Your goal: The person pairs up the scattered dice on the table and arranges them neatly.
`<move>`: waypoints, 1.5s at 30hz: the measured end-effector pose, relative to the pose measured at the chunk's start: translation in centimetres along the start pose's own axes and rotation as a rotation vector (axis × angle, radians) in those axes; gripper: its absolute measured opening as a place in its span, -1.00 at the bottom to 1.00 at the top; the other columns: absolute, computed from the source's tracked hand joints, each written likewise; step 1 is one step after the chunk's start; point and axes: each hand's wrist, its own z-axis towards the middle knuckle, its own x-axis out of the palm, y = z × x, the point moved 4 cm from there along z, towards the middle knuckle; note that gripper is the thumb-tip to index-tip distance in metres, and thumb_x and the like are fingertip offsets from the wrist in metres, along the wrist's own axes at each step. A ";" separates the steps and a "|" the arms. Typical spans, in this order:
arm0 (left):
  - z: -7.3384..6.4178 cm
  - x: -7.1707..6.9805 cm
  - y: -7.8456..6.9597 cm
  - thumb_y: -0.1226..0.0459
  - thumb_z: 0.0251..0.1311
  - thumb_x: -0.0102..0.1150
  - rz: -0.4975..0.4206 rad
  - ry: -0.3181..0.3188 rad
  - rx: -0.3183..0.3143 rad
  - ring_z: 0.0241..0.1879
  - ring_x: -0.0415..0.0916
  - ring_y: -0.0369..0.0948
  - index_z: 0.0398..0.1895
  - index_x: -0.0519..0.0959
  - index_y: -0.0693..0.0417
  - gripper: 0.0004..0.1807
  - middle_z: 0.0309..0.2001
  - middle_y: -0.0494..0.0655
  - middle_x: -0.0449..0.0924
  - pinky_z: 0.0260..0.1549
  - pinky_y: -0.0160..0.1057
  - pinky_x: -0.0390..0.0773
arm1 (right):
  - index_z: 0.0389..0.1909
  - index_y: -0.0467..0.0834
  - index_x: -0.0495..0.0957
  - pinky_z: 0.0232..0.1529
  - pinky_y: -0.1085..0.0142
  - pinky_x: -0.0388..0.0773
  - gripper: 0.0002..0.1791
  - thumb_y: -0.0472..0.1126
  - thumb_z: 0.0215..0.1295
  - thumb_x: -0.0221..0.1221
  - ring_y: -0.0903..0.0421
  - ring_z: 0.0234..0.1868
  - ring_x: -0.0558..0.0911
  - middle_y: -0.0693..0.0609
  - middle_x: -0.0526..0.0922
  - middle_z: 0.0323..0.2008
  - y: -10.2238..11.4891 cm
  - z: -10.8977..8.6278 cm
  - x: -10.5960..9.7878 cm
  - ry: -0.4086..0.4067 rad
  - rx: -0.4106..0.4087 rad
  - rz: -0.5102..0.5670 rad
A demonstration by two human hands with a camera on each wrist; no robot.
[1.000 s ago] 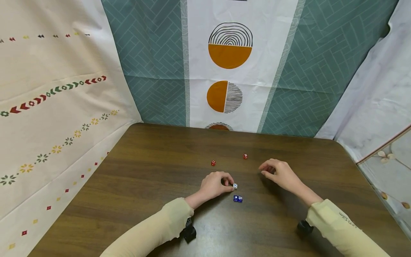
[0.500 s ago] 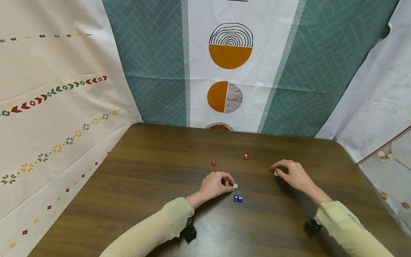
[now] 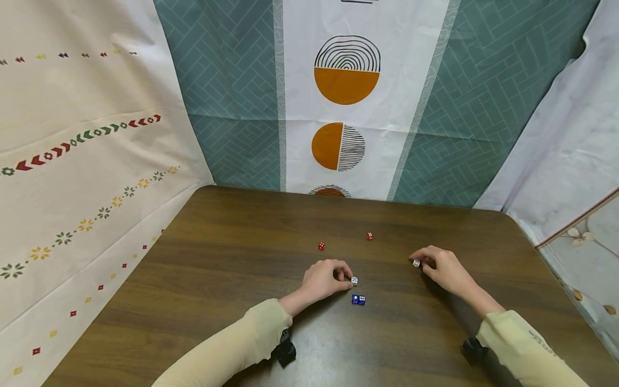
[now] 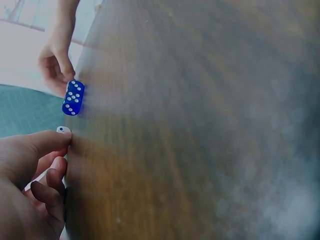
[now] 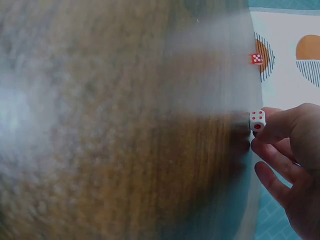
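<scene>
In the head view, my left hand [image 3: 321,280] rests low over the table with thumb and index fingertip at a white die [image 3: 354,281]. The left wrist view has this die [image 4: 63,130] partly covered by the thumb. Just nearer to me lie two blue dice [image 3: 358,300] side by side, lined up in one row. Off to the right, my right hand [image 3: 446,271] pinches another white die [image 3: 416,263] between thumb and index finger. Seen from the right wrist, that die [image 5: 257,121] shows red pips, and the other fingers are loosely bent beneath it.
Two red dice lie farther back on the brown wooden table [image 3: 232,258]: one red die [image 3: 321,245] at the left, one red die [image 3: 369,236] at the right. Patterned cloths [image 3: 232,107] hang along the table's back and sides.
My right hand has moved to the right and slightly toward me, and its white die now shows between the fingers. The left hand and the other dice have stayed put.
</scene>
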 end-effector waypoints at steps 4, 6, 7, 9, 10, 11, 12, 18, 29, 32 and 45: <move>0.0 0.0 0.0 0.05 0.05 0.46 0.001 -0.005 0.007 -0.62 0.25 -0.42 -0.36 0.67 -0.31 -0.87 -0.54 -0.43 0.51 -0.65 -0.37 0.20 | -0.11 -0.08 0.69 -0.24 0.35 0.54 -0.68 -0.45 0.16 0.23 0.23 -0.28 0.58 0.07 0.70 -0.22 0.1 -0.1 0.0 -0.004 0.001 0.000; -0.1 0.0 0.0 0.05 0.05 0.46 0.004 -0.007 0.008 -0.62 0.25 -0.43 -0.36 0.67 -0.31 -0.87 -0.54 -0.44 0.51 -0.66 -0.38 0.20 | -0.12 -0.09 0.69 -0.25 0.35 0.54 -0.70 -0.44 0.16 0.25 0.24 -0.29 0.59 0.08 0.70 -0.23 0.2 -0.2 0.1 -0.005 0.005 0.004; -0.1 0.0 0.0 0.05 0.05 0.46 0.005 -0.007 0.008 -0.62 0.25 -0.42 -0.36 0.67 -0.31 -0.87 -0.54 -0.44 0.51 -0.66 -0.38 0.20 | -0.12 -0.09 0.69 -0.26 0.35 0.55 -0.71 -0.43 0.16 0.26 0.25 -0.29 0.58 0.08 0.70 -0.23 0.2 -0.2 0.1 -0.005 0.006 0.005; -0.1 0.0 0.0 0.05 0.06 0.46 0.007 -0.008 0.006 -0.63 0.25 -0.42 -0.36 0.67 -0.31 -0.87 -0.54 -0.44 0.50 -0.66 -0.37 0.19 | -0.13 -0.09 0.69 -0.28 0.36 0.54 -0.72 -0.42 0.16 0.27 0.28 -0.31 0.57 0.08 0.69 -0.24 0.3 -0.3 0.2 -0.003 0.011 0.008; -0.1 0.0 0.0 0.05 0.06 0.46 0.008 -0.007 0.005 -0.63 0.24 -0.42 -0.36 0.67 -0.31 -0.87 -0.54 -0.44 0.50 -0.66 -0.37 0.19 | -0.13 -0.09 0.69 -0.28 0.36 0.53 -0.73 -0.42 0.16 0.27 0.29 -0.32 0.56 0.09 0.69 -0.25 0.3 -0.3 0.2 -0.001 0.014 0.010; -0.1 0.0 0.0 0.05 0.06 0.45 0.008 -0.006 0.004 -0.63 0.24 -0.42 -0.36 0.67 -0.31 -0.87 -0.54 -0.44 0.50 -0.67 -0.37 0.18 | -0.14 -0.09 0.69 -0.29 0.37 0.52 -0.73 -0.41 0.16 0.28 0.30 -0.33 0.55 0.09 0.68 -0.26 0.4 -0.3 0.2 0.001 0.016 0.013; -0.1 0.0 0.0 0.05 0.06 0.45 0.008 -0.006 0.004 -0.63 0.24 -0.42 -0.36 0.67 -0.31 -0.87 -0.54 -0.45 0.50 -0.67 -0.37 0.18 | -0.14 -0.09 0.69 -0.30 0.38 0.52 -0.74 -0.41 0.17 0.28 0.30 -0.33 0.54 0.10 0.67 -0.27 0.4 -0.3 0.3 0.001 0.018 0.014; -0.1 0.0 -0.1 0.05 0.06 0.45 0.009 -0.005 0.006 -0.64 0.24 -0.42 -0.36 0.67 -0.31 -0.88 -0.53 -0.44 0.51 -0.67 -0.38 0.17 | -0.16 -0.10 0.70 -0.32 0.40 0.52 -0.76 -0.40 0.16 0.30 0.32 -0.35 0.53 0.10 0.66 -0.30 0.8 -0.3 0.4 -0.003 0.021 0.029; -0.1 -0.1 -0.1 0.05 0.04 0.46 0.018 -0.014 0.015 -0.62 0.26 -0.44 -0.37 0.67 -0.32 -0.87 -0.54 -0.45 0.49 -0.66 -0.37 0.22 | -0.17 -0.09 0.72 -0.33 0.41 0.52 -0.77 -0.39 0.17 0.32 0.36 -0.36 0.54 0.10 0.67 -0.31 1.2 -0.1 0.8 -0.011 0.024 0.081; -0.1 -0.1 -0.1 0.05 0.04 0.46 0.019 -0.015 0.017 -0.62 0.26 -0.44 -0.37 0.67 -0.32 -0.87 -0.54 -0.45 0.49 -0.66 -0.37 0.23 | -0.18 -0.09 0.72 -0.34 0.42 0.52 -0.78 -0.38 0.17 0.33 0.37 -0.38 0.54 0.11 0.67 -0.33 1.4 0.0 1.0 -0.020 0.023 0.091; -0.2 -0.1 -0.1 0.04 0.06 0.45 0.013 -0.009 0.013 -0.63 0.25 -0.43 -0.36 0.67 -0.32 -0.87 -0.54 -0.45 0.49 -0.66 -0.37 0.21 | -0.20 -0.08 0.73 -0.37 0.45 0.50 -0.83 -0.32 0.19 0.33 0.37 -0.42 0.52 0.14 0.65 -0.37 3.2 0.3 2.3 0.003 0.030 0.149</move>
